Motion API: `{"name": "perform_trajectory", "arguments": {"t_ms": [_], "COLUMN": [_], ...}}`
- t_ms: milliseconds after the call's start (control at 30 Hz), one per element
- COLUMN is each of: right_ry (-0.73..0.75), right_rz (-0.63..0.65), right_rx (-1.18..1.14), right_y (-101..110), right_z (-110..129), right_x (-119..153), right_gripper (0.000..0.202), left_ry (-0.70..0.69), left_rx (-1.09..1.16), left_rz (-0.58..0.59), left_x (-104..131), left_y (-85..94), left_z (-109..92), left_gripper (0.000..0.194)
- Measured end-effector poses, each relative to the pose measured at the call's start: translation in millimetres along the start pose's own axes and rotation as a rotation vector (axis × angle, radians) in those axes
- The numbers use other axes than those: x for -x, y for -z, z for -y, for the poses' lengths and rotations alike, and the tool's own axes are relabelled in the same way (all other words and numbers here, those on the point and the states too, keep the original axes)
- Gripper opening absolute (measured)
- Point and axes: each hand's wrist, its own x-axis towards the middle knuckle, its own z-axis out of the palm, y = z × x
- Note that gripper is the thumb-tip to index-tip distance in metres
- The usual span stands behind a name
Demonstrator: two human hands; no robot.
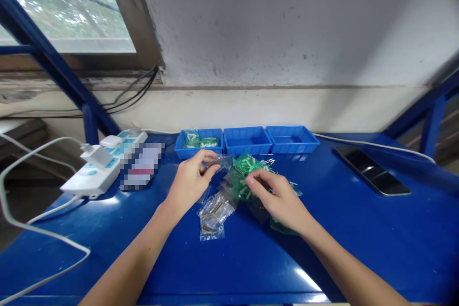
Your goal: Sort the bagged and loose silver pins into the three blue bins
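Observation:
My left hand pinches a small clear plastic bag between thumb and fingers, just left of a pile. My right hand has its fingers curled and its thumb and fingertips together on a green plastic packet in that pile. The pile mixes green packets with thin metallic pieces sticking out. Below my left hand lie several clear bags with brass-coloured pins or screws inside. Part of the pile is hidden behind my right hand.
Behind the pile stand three blue bins: the left bin holds green packets, beside the middle bin and right bin. A white power strip and a blurred-out phone lie left; a black phone lies right.

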Motion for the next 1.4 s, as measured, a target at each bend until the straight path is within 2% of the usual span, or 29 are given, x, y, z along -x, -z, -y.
{"name": "perform_trajectory", "arguments": {"t_ms": [67, 167, 300, 400, 467, 567, 633, 700, 767, 833, 967, 1033, 1100, 1167, 1200, 1233, 1333, 1367, 1400], "right_ry": [-0.062, -0.081, -0.111, -0.079, -0.013, 0.141, 0.284, 0.439, 0.547, 0.556, 0.364, 0.310, 0.314, 0.336, 0.352, 0.374, 0.490, 0.537, 0.569], "right_rz": [0.004, 0.056, 0.073, 0.005, -0.109, -0.332, -0.424, -0.441, -0.414, -0.366, -0.221, -0.221, -0.259, -0.342, -0.426, -0.550, -1.042, -1.168, -1.224], "right_rx": [-0.174, -0.336, -0.447, -0.461, -0.393, -0.217, -0.100, -0.003, 0.064, 0.075, -0.147, -0.218, -0.128, 0.012, 0.068, 0.113, 0.257, 0.303, 0.358], "right_y": [-2, -3, -5, -8, -9, -9, -9, -9, -10, -12, -16, -16, -12, -1, 7, 17, 49, 57, 63], "right_z": [2, 2, -2, -5, -7, -8, -8, -8, -8, -8, -7, -5, -2, 2, 5, 8, 12, 11, 8], "right_x": [0, 1, -1, -4, -4, -1, 1, 2, 3, 3, 2, 0, -3, -9, -13, -17, -37, -44, -52], "right_gripper": [0.038, 0.039, 0.031, 0.027, 0.023, 0.012, 0.006, 0.011, 0.016, 0.018, 0.026, 0.035, 0.022, 0.007, 0.010, 0.011, 0.008, 0.009, 0.011], "left_ry": [-0.135, -0.354, -0.446, -0.413, -0.345, -0.186, -0.018, 0.156, 0.243, 0.228, 0.103, 0.050, 0.027, 0.042, 0.051, 0.054, 0.022, 0.018, 0.025], "left_rx": [0.048, 0.021, 0.016, 0.116, 0.184, 0.344, 0.522, 0.712, 0.823, 0.827, 0.751, 0.726, 0.669, 0.552, 0.465, 0.362, 0.051, -0.031, -0.095], "left_rz": [-0.030, 0.022, 0.010, 0.030, 0.068, 0.158, 0.216, 0.280, 0.329, 0.296, 0.080, 0.040, 0.048, 0.068, 0.074, 0.078, 0.101, 0.121, 0.146], "left_x": [5, 16, 23, 23, 21, 19, 17, 14, 12, 11, 11, 12, 12, 11, 10, 10, 10, 10, 11], "left_y": [-3.1, -13.9, -24.1, -19.9, -14.3, -9.2, -10.2, -13.5, -16.5, -17.6, -15.7, -14.9, -15.2, -16.6, -17.6, -18.7, -22.0, -23.3, -24.6], "left_z": [-5, -14, -20, -24, -27, -29, -28, -25, -23, -23, -26, -28, -29, -26, -24, -20, -9, -6, -4], "left_gripper": [0.018, 0.018, 0.021, 0.025, 0.026, 0.026, 0.033, 0.042, 0.036, 0.025, 0.014, 0.012, 0.013, 0.019, 0.023, 0.027, 0.034, 0.034, 0.034]}}
